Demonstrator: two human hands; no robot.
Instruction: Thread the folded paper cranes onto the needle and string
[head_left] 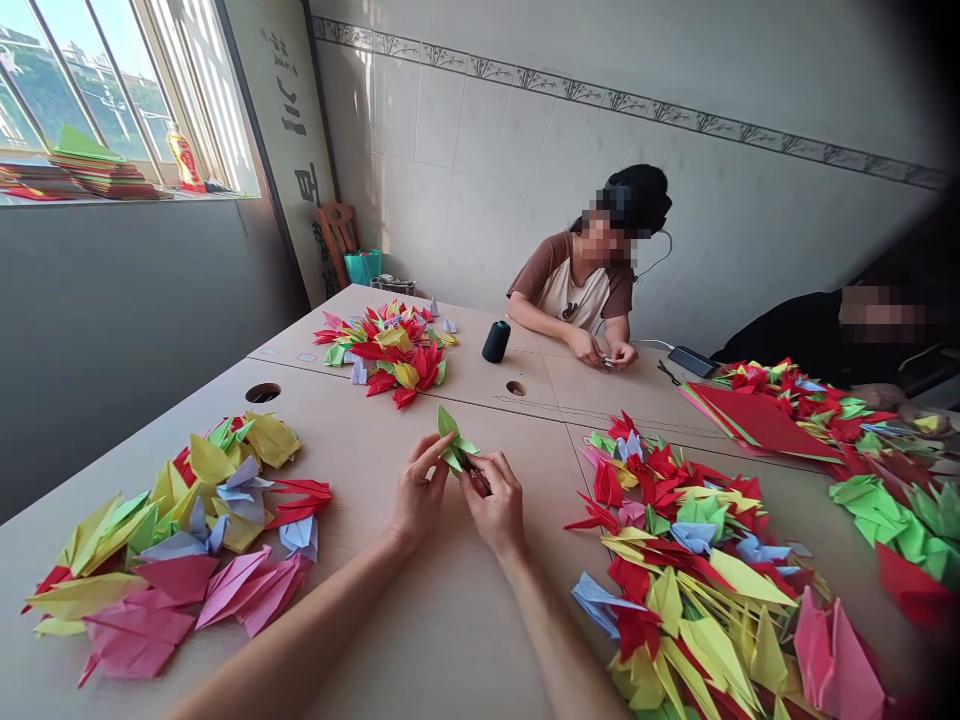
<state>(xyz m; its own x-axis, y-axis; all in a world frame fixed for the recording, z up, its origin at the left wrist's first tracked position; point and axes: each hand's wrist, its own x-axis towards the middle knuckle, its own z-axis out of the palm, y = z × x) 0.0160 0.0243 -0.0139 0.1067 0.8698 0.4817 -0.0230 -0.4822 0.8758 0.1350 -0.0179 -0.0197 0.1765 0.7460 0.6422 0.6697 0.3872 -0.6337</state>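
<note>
Between my two hands, above the middle of the table (360,640), is a green folded-paper piece (451,432) with pointed petals spread apart. My left hand (420,490) pinches it from the left, fingertips at its lower petals. The fingers of my right hand (495,495) are curled and closed at its lower right side, partly hiding its base. To the left lies a pile of folded paper pieces (195,490) in yellow, green, blue, red and pink. A larger mixed pile (697,590) spreads over the table at my right.
Farther back are another paper pile (394,345), a dark thread spool (496,342) and two table holes, one at left (263,393). A person (574,280) works across the table. Red paper sheets (757,420), a phone (692,361) and a second person (795,325) are at right.
</note>
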